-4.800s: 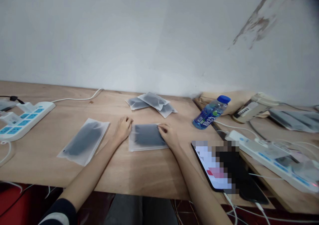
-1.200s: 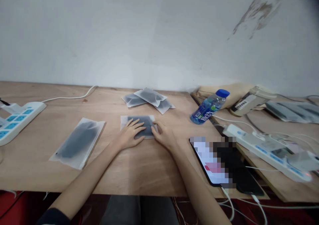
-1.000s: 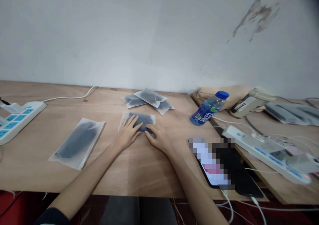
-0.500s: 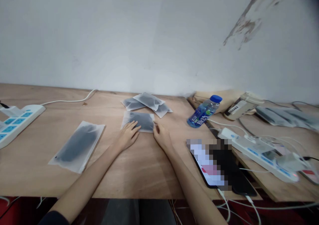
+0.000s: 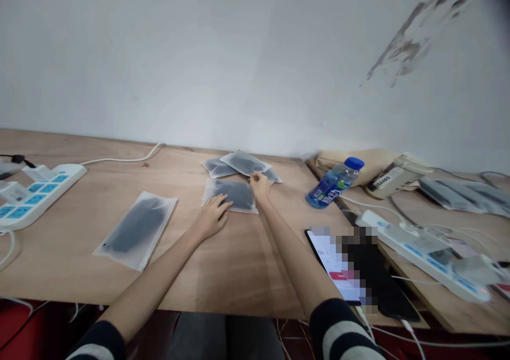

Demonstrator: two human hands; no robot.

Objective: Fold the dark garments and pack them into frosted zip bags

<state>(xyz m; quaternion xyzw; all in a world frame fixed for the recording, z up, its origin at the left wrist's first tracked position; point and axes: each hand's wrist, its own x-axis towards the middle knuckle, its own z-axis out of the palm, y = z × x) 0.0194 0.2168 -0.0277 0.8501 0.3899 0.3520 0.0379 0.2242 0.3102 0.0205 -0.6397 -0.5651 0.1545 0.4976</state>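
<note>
A frosted plastic bag [image 5: 239, 194] with something dark inside lies flat on the wooden table in front of me. My left hand [image 5: 213, 214] rests on its left part, fingers spread and pressing down. At the bag's upper right corner, my right hand [image 5: 260, 186] pinches with thumb and forefinger; the exact spot gripped is hidden by the fingers. Just behind lies a loose pile of similar frosted bags [image 5: 246, 162], very close to my right fingertips. Another filled bag [image 5: 137, 230] lies by itself to the left of my left forearm.
A power strip [image 5: 51, 190] with plugs lies at the left. To the right are a blue-capped bottle [image 5: 334, 183], a coffee cup [image 5: 392, 177], phones [image 5: 334, 267] on charging cables and a second power strip [image 5: 426, 256]. More bags [image 5: 466, 193] lie far right. A wall stands behind.
My right hand has moved away from me along the bag's right edge, from its middle to the upper corner. My left hand stays on the bag. The view has shifted slightly.
</note>
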